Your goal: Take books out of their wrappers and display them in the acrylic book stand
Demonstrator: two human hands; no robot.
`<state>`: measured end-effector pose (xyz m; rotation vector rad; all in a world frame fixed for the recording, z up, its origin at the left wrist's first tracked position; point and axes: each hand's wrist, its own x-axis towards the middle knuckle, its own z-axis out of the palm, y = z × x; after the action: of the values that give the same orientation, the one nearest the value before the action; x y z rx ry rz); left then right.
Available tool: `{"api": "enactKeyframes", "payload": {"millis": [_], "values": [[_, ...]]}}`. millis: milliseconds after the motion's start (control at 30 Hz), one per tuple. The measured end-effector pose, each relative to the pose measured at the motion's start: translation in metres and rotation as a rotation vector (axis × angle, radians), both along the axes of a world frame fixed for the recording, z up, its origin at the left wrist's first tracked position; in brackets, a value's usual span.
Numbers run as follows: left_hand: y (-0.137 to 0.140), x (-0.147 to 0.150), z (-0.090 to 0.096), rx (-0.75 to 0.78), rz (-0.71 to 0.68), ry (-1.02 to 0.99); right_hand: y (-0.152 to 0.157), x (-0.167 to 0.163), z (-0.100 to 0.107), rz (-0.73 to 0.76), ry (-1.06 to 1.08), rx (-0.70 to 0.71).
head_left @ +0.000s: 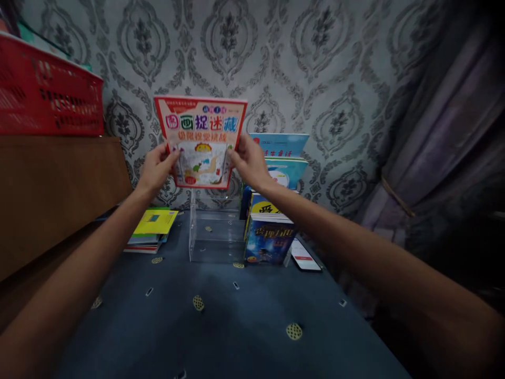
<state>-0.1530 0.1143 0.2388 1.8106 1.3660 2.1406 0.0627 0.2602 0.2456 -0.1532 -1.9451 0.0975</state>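
Note:
A red-bordered children's picture book (203, 121) is held upright, its cover facing me. My left hand (157, 167) pinches its left edge, thumb on the cover. On the right edge my right hand (250, 160) grips it the same way. Below the book stands a clear acrylic book rack (216, 242). Its left part shows bare. In its right part several books stand in steps, with a dark blue book (268, 245) in front and light blue books (292, 145) at the back. My right forearm partly covers them.
A stack of books (155, 223) with a yellow top lies left of the rack. A phone (305, 257) with a lit screen lies to its right. A red basket (51, 95) sits on a wooden cabinet (59, 195) at left. A curtain (418, 137) hangs at right.

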Motion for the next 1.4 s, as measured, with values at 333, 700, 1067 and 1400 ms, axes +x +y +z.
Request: {"api": "enactKeyframes", "payload": {"millis": [333, 700, 1067, 1400], "values": [[0.045, 0.002, 0.015, 0.070, -0.112, -0.044, 0.029, 0.007, 0.030, -0.019, 0.011, 0.085], [0.074, 0.000, -0.010, -0.034, -0.223, -0.236, 0.046, 0.012, 0.015, -0.057, -0.068, -0.009], [0.080, -0.010, -0.021, -0.114, -0.209, -0.156, 0.034, 0.009, 0.009, -0.174, -0.137, -0.102], [0.098, -0.011, -0.015, -0.154, -0.114, -0.055, 0.032, 0.016, 0.024, -0.244, -0.075, -0.071]]}}
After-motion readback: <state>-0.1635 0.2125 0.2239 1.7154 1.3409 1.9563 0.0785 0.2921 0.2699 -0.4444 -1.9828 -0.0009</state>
